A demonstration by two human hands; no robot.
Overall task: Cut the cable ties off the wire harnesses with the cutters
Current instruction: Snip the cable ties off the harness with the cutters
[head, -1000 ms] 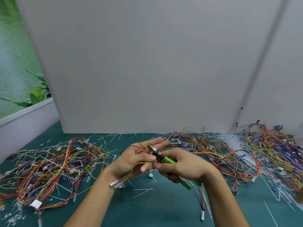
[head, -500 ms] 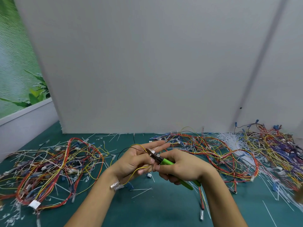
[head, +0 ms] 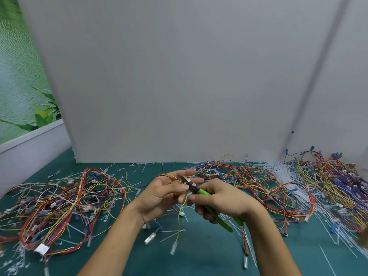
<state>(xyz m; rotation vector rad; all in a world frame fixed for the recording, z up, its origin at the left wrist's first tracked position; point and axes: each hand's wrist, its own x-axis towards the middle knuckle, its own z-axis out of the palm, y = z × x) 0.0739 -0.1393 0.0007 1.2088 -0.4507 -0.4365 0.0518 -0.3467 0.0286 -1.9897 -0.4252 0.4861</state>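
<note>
Since 1 s ago the yellow wire (head: 178,226) has dropped loose and hangs from L hand (head: 159,196), thumb & fingers (head: 186,172) pinching it. R hand (head: 223,200) grips green cutters (head: 202,193), tips at L fingers, over surface (head: 209,259) mid, nr front edge.

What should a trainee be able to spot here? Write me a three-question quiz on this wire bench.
1. True or false: the right hand grips the cutters by their green handles.
2. Which colour is the wire hanging down between the left hand and the right? A red, B yellow, C blue.
3. Fill in: the heap of loose white ties lies to the person's ___.
Key: 1 true; 2 B; 3 right.
</note>
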